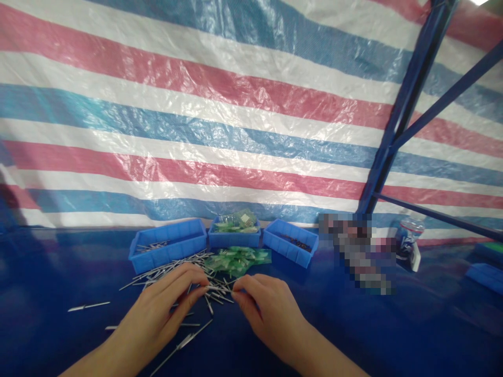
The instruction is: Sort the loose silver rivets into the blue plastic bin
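Observation:
Between my hands is a thin silvery metal rod [218, 288], lying level from fingertip to fingertip. My left hand [167, 298] pinches its left end with thumb and forefinger. The thumb and forefinger of my right hand [271, 309] are closed at the other end. Just behind and below my fingers spreads a loose pile of similar thin metal rods [173, 268]. Small green plastic packets [238, 259] lie beyond my fingertips. A rod with a thicker middle [184, 341] rests near my left wrist, and another one [88, 306] lies farther left.
Along the back stand three blue bins: the left bin [168, 250] holds some rods, the middle bin [234, 240] green packets, the right bin [291, 251] small dark parts. A bottle [408, 235] stands at the right, near a blue metal frame [387, 152]. Striped sheeting [196, 104] hangs behind the blue table.

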A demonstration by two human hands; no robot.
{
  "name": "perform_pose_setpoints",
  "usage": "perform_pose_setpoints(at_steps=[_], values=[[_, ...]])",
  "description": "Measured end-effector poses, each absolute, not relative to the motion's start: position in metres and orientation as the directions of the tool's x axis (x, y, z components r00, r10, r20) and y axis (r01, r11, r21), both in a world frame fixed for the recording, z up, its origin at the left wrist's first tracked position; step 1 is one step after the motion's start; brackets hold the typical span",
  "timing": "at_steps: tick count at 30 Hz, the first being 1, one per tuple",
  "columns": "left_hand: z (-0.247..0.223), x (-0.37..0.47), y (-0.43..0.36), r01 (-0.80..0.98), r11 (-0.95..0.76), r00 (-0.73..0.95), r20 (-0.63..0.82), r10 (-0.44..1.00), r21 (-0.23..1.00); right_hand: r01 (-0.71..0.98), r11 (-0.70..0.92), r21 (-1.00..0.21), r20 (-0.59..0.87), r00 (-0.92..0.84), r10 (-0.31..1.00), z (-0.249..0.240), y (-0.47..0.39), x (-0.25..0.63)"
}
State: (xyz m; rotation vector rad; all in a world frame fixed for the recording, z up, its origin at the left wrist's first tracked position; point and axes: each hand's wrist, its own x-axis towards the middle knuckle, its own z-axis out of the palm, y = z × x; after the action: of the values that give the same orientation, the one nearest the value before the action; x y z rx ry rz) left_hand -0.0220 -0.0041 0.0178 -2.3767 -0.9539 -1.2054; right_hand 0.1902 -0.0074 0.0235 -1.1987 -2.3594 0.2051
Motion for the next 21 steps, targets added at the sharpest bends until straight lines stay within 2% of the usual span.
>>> perform_pose_setpoints(at_steps=[10,15,21], values=[[0.013,-0.021,-0.004,0.676,-0.733,0.397,0.801,0.449,0.076,0.67,0.677,-0.304,0.487,-0.501,0.715,0.017,-0.006,0.193],[0.011,-0.022,-0.003,0.682,-0.729,0.419,0.79,0.448,0.052,0.66,0.69,-0.296,0.514,-0.499,0.698,0.016,-0.004,0.193],[0.007,-0.024,-0.001,0.662,-0.739,0.413,0.761,0.5,0.126,0.657,0.7,-0.279,0.526,-0.506,0.684,0.014,-0.005,0.192]])
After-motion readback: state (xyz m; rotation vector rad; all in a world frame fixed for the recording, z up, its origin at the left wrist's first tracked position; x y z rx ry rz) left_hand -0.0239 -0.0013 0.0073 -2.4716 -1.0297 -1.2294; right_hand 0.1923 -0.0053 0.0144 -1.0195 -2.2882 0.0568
